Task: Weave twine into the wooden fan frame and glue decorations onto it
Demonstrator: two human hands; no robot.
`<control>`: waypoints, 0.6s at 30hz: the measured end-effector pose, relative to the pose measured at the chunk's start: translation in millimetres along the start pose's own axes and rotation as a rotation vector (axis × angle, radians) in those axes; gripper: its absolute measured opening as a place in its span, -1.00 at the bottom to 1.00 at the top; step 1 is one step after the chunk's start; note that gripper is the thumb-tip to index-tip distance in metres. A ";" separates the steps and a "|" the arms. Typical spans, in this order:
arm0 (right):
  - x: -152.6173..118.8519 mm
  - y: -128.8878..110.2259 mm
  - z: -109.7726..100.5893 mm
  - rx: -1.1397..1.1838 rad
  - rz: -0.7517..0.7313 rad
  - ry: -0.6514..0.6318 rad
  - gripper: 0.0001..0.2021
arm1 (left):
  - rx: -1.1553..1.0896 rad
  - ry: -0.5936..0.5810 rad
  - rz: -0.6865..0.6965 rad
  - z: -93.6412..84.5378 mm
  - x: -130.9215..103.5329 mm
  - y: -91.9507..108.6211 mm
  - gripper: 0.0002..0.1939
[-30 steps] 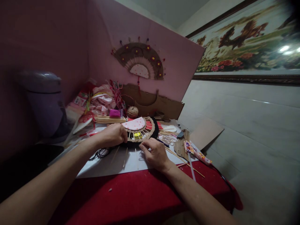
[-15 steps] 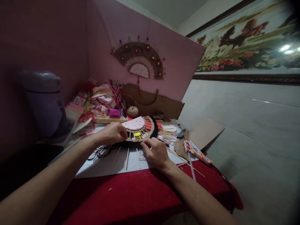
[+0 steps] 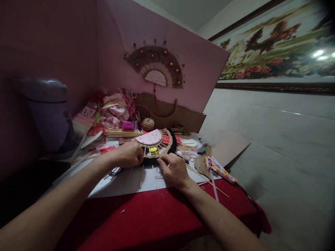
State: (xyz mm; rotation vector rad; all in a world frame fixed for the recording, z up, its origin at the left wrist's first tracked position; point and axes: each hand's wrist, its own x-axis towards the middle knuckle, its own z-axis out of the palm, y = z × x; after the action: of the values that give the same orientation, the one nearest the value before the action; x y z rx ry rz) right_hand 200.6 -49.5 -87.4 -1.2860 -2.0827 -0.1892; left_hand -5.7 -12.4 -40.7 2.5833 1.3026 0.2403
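Note:
A handmade fan lies on white paper in the head view, its flat side turned away from me. It has a pink dotted half-round piece (image 3: 151, 137), thin sticks, a twine-covered arc and a black outer band (image 3: 172, 142). My left hand (image 3: 131, 154) is curled closed on the band at the fan's left; its fingertips are partly hidden. With thumb and fingers pinched together, my right hand (image 3: 174, 170) grips the band's near edge. Stick ends (image 3: 142, 176) stick out towards me between the hands. A yellow piece (image 3: 154, 149) shows through the sticks.
Behind the fan are bundled sticks (image 3: 123, 133), a twine ball (image 3: 148, 124), a purple packet (image 3: 128, 126) and pink cloth (image 3: 115, 108). Cardboard scraps (image 3: 204, 160) and a flowered glue gun (image 3: 221, 169) lie right. A finished fan (image 3: 154, 66) hangs on the pink board.
My left hand has slid slightly down and towards me along the fan's black band. My right hand stays in place, still pinching the edge.

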 end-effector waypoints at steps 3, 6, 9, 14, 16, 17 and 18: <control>0.1 0.4 0.2 0.005 -0.004 0.006 -0.83 | 0.006 0.005 -0.004 0.8 0.7 0.3 -0.80; 0.2 0.2 0.0 0.015 -0.010 0.010 -0.83 | 0.041 0.024 -0.009 0.9 0.3 2.6 -0.83; 0.1 -0.7 -0.4 0.018 -0.010 0.009 -0.84 | 0.090 0.030 -0.015 0.4 -0.8 6.0 -0.85; -0.3 -1.3 -0.7 0.024 -0.010 0.009 -0.83 | 0.189 0.040 -0.022 -1.0 -3.6 11.6 -0.83; -0.4 -0.8 -0.6 0.023 -0.010 0.007 -0.82 | 0.217 0.042 -0.015 -1.2 -4.8 13.7 -0.83; -0.3 -0.5 -0.5 0.021 -0.011 0.004 -0.82 | 0.228 0.042 -0.011 -1.3 -5.2 14.6 -0.83; -0.2 -0.2 -0.3 0.018 -0.011 0.001 -0.82 | 0.239 0.040 -0.009 -1.2 -5.6 15.5 -0.83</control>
State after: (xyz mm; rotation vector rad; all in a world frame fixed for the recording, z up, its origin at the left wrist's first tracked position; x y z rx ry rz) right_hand 200.7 -49.9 -87.3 -1.2636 -2.0867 -0.1751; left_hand 2.6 -25.7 -35.4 2.7810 1.4357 0.1435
